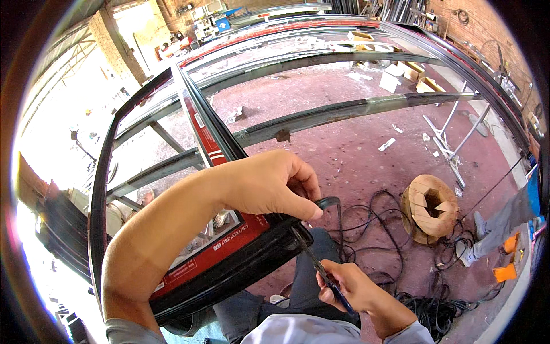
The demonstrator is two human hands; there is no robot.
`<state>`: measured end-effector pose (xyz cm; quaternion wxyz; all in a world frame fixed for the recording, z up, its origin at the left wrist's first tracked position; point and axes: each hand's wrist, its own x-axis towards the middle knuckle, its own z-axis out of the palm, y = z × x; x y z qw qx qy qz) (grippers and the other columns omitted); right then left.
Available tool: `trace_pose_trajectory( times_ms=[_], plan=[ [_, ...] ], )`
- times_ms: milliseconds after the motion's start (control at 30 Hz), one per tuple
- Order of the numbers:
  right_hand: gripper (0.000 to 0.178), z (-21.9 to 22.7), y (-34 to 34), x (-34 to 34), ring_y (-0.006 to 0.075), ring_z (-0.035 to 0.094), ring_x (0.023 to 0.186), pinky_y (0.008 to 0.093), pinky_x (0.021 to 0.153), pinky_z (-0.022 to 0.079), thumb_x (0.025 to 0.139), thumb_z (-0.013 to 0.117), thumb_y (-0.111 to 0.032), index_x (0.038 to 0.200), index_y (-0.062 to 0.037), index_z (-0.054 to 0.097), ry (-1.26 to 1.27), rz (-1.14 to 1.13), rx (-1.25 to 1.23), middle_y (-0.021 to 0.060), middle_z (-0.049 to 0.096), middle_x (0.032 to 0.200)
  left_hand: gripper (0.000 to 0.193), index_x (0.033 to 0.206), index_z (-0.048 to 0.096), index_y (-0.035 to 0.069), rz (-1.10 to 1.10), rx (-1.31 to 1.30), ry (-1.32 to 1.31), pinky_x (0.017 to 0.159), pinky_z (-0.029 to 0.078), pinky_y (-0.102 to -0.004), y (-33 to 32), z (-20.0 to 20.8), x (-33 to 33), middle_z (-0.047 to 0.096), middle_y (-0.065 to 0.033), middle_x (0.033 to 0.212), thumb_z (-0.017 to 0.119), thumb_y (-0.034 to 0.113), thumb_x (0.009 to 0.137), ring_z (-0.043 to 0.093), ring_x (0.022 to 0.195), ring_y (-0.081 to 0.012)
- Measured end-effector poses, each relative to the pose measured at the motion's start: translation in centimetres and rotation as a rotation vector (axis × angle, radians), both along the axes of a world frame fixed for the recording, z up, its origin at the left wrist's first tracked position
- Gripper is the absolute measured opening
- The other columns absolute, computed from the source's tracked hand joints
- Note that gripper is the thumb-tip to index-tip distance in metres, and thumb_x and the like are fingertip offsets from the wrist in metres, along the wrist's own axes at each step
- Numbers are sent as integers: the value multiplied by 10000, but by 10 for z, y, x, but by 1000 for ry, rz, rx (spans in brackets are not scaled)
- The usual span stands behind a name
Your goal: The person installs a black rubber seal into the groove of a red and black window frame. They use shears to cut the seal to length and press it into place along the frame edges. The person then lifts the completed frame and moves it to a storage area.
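Note:
My left hand (pixel 275 186) is closed in a pinch on a black rubber strip (pixel 338 215) at the corner of a black frame (pixel 269 252) with red film along it. From the fingertips the strip loops over and hangs toward the floor. In my right hand (pixel 352 286) is a pair of dark scissors (pixel 318 265), its fingers wrapped round the bluish handles. The blades point up and left, with their tips by the end of the frame's corner, just below my left hand. Whether they touch the strip I cannot tell.
A wooden spool (pixel 431 207) stands on the reddish floor at right, with black strip coils (pixel 429 312) around it. Another person's legs (pixel 507 229) are at the right edge. Metal support bars (pixel 321 117) cross beneath the frame. Cardboard boxes (pixel 409 71) lie farther back.

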<state>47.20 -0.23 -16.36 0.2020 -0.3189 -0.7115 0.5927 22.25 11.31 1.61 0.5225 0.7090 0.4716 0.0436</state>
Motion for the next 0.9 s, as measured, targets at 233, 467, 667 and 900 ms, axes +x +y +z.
trace_pose_trajectory(
  times_ms=[233, 467, 667, 900],
  plan=[
    [347, 8, 3, 0, 55, 427, 646, 269, 557, 360, 948, 745, -325, 908, -42, 548, -21, 14, 30, -28, 459, 674, 270, 1024, 740, 24, 19, -16, -34, 732, 516, -219, -2, 0, 1, 716, 27, 895, 868, 225, 896, 649, 809, -45],
    [409, 4, 1, 4, 62, 431, 623, 280, 543, 364, 948, 751, -399, 893, -51, 543, 38, 22, 9, -24, 470, 658, 268, 1018, 736, 23, -1, 4, -51, 722, 510, -219, 0, -2, -1, 717, 24, 886, 867, 222, 896, 643, 795, -44],
    [489, 19, 4, 0, 71, 419, 617, 288, 542, 350, 941, 760, -485, 877, -48, 551, -34, -6, 61, -22, 459, 646, 265, 1021, 736, 22, -5, 1, -46, 718, 510, -218, 0, 0, -1, 717, 22, 892, 865, 218, 897, 644, 794, -45],
    [517, 26, 5, -1, 68, 401, 631, 296, 538, 327, 950, 755, -515, 863, -41, 569, -9, -27, 57, -31, 437, 652, 269, 1019, 733, 20, 4, 3, -53, 714, 507, -217, -1, -2, -2, 714, 22, 890, 870, 215, 893, 639, 788, -43]
  ],
)
